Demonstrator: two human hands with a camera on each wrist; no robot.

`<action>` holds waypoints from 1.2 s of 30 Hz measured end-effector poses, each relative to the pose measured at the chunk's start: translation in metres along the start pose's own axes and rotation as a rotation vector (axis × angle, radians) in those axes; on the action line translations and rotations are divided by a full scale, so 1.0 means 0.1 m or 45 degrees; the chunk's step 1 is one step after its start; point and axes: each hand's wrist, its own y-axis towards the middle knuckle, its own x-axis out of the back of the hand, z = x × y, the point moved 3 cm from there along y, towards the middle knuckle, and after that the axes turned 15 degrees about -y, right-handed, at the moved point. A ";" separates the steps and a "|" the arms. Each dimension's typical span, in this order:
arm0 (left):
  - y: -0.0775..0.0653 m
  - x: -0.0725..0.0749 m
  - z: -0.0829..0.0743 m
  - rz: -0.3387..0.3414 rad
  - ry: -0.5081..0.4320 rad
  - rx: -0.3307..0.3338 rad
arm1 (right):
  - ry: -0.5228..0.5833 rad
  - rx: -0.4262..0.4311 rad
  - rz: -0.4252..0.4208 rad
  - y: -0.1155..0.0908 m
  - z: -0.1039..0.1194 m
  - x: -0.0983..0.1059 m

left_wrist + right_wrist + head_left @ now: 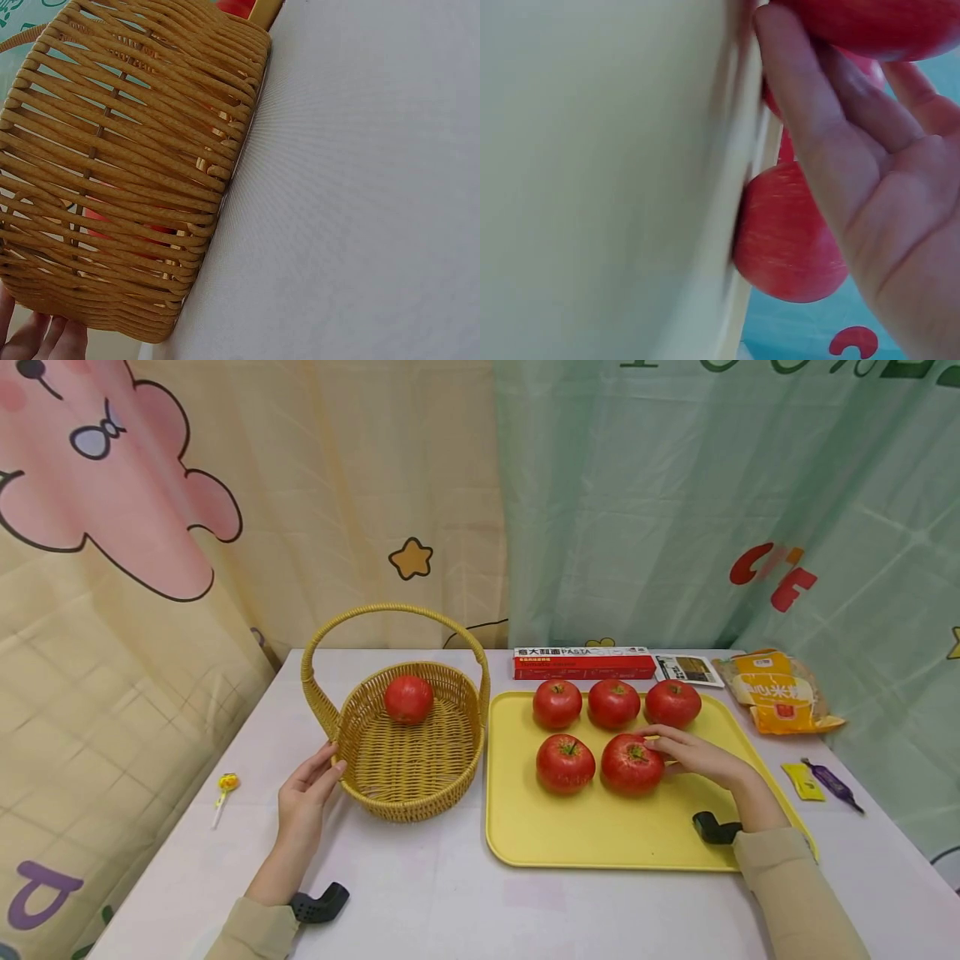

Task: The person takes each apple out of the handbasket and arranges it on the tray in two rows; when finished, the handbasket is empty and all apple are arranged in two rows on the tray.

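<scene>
The left hand (303, 793) holds the yellow wicker basket (408, 810) at its left rim, near the foot of the tall handle. In the left wrist view, its fingertips (69, 341) lie against the woven outer wall. One red apple (408, 699) sits inside the basket toward the back. Over the yellow tray (600, 835), the right hand (701, 756) grips the front-row right apple (630, 765) from its right side. Beside that one is another apple (565, 764). Three more apples form the back row, among them the right-hand one (672, 703).
Behind the tray lie a red pasta box (583, 664), a small flat packet (690, 671) and an orange-labelled bag (780, 692). A yellow packet (803, 782) and a purple wrapped sweet (834, 785) lie to the right. At the left is a lollipop (225, 793). Printed curtains surround the white table.
</scene>
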 end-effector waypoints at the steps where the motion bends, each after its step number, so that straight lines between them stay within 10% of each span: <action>1: 0.00 0.00 0.00 -0.001 -0.001 -0.001 | -0.010 0.003 0.003 -0.01 0.01 0.00; 8: 0.00 0.00 0.00 -0.001 0.010 -0.001 | -0.182 -0.028 -0.029 -0.07 0.17 0.09; 16: 0.01 0.00 0.00 -0.008 0.004 0.006 | -0.270 0.101 -0.326 -0.11 0.77 0.29; 36: 0.02 0.00 0.01 -0.007 -0.006 -0.002 | 0.668 0.923 -0.658 0.39 2.51 -0.33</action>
